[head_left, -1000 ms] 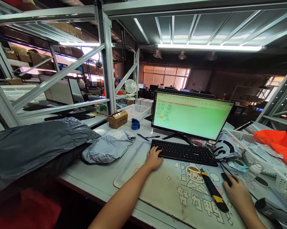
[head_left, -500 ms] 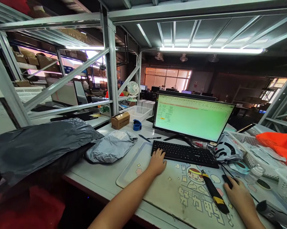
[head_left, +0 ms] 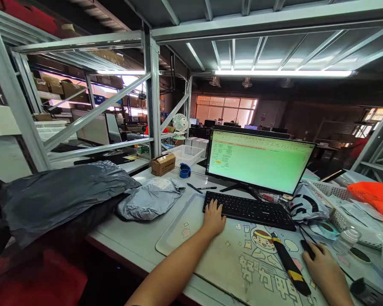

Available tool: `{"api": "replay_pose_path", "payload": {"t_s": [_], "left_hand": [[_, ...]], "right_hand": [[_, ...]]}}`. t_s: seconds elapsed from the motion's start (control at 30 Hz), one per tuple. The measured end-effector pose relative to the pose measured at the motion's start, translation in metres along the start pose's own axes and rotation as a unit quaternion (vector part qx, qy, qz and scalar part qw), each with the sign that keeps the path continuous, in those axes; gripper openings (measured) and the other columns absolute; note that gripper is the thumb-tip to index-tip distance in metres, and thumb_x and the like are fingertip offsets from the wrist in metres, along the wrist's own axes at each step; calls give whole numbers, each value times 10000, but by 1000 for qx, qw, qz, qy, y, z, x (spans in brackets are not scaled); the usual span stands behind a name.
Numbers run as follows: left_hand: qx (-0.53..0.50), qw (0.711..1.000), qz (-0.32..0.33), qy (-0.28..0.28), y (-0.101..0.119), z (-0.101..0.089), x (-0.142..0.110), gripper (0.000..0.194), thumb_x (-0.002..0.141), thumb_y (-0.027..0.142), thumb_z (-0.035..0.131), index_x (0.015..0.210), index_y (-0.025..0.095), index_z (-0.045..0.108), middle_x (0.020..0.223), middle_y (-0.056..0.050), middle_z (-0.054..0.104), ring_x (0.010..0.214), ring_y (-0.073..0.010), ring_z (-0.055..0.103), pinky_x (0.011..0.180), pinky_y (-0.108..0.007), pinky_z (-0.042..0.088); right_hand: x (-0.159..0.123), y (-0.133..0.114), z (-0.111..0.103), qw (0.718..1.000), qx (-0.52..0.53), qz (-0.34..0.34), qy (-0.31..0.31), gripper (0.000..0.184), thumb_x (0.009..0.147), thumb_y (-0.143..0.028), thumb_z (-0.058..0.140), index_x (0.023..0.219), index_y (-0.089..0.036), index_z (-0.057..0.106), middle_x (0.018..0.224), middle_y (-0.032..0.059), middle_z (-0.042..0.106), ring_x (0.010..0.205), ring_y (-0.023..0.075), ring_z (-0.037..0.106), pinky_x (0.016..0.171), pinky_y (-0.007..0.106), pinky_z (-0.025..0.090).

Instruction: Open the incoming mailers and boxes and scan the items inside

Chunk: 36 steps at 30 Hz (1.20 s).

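My left hand (head_left: pixel 214 219) rests on the left end of a black keyboard (head_left: pixel 249 211), its fingers spread over the keys. Over a black computer mouse (head_left: pixel 307 250) my right hand (head_left: pixel 322 263) is curled, covering much of it. Between the two hands a black and yellow box cutter (head_left: pixel 290 265) lies on a printed desk mat (head_left: pixel 217 259). Behind the keyboard stands a monitor (head_left: pixel 258 161) showing a greenish spreadsheet.
At left lie a grey mailer bag (head_left: pixel 151 199) and a larger dark bag (head_left: pixel 64 195). A small brown box (head_left: pixel 163 164), a blue tape roll (head_left: pixel 185 171) and pens (head_left: pixel 207 188) sit behind. On the right are a white basket (head_left: pixel 341 219), a clear bottle (head_left: pixel 347 240) and a scanner (head_left: pixel 371 292).
The view has shifted slightly, so most things sit a little lower and further right. My left hand stays on the keyboard and my right hand on the mouse.
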<state>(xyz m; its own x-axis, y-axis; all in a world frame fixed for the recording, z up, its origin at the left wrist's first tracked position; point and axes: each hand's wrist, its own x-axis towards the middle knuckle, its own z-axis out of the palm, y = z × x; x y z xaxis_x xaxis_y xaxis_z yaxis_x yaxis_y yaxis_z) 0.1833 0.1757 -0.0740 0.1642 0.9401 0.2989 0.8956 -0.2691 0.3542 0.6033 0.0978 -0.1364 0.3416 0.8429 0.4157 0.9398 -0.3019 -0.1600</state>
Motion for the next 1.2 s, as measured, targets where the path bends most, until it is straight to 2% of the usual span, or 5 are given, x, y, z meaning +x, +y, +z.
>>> {"api": "replay_pose_path", "payload": {"t_s": [0.3, 0.47, 0.77, 1.03, 1.2], "left_hand": [[-34, 999, -8, -32, -4, -3, -2, 671, 880, 416, 506, 1495, 155, 451, 1637, -165, 301, 1545, -360, 152, 1250, -540, 135], [-36, 999, -4, -35, -4, -2, -2, 669, 891, 401, 479, 1508, 147, 434, 1648, -161, 278, 1550, -359, 132, 1254, -554, 109], [-43, 999, 1, -30, -5, 1, -3, 678, 874, 388, 493, 1503, 138, 447, 1643, -176, 283, 1549, -363, 135, 1258, -547, 97], [-44, 998, 1, -33, -7, 3, -3, 692, 874, 402, 489, 1512, 142, 436, 1646, -173, 275, 1551, -361, 129, 1261, -541, 90], [-47, 998, -2, -38, -7, 2, -2, 701, 871, 407, 486, 1520, 150, 418, 1655, -168, 251, 1551, -356, 129, 1256, -542, 105]], "right_hand": [[5, 5, 1, 998, 17, 35, -48, 708, 869, -591, 260, 1384, -217, 571, 1353, 186, 532, 1148, 407, 610, 936, 520, 532], [5, 4, 3, 999, 20, 32, -18, 705, 856, -575, 249, 1348, -202, 590, 1344, 181, 537, 1149, 414, 606, 964, 530, 515], [5, 3, 0, 999, 15, 21, -29, 716, 866, -552, 210, 1348, -188, 594, 1382, 178, 515, 1191, 402, 588, 991, 528, 506], [-2, 4, 2, 999, 18, 4, 39, 753, 893, -585, 185, 1426, -177, 527, 1393, 182, 507, 1282, 393, 532, 1029, 511, 488], [6, 10, 5, 999, 23, 35, -27, 700, 868, -566, 261, 1364, -200, 593, 1429, 171, 505, 1254, 389, 563, 1021, 508, 506]]}}
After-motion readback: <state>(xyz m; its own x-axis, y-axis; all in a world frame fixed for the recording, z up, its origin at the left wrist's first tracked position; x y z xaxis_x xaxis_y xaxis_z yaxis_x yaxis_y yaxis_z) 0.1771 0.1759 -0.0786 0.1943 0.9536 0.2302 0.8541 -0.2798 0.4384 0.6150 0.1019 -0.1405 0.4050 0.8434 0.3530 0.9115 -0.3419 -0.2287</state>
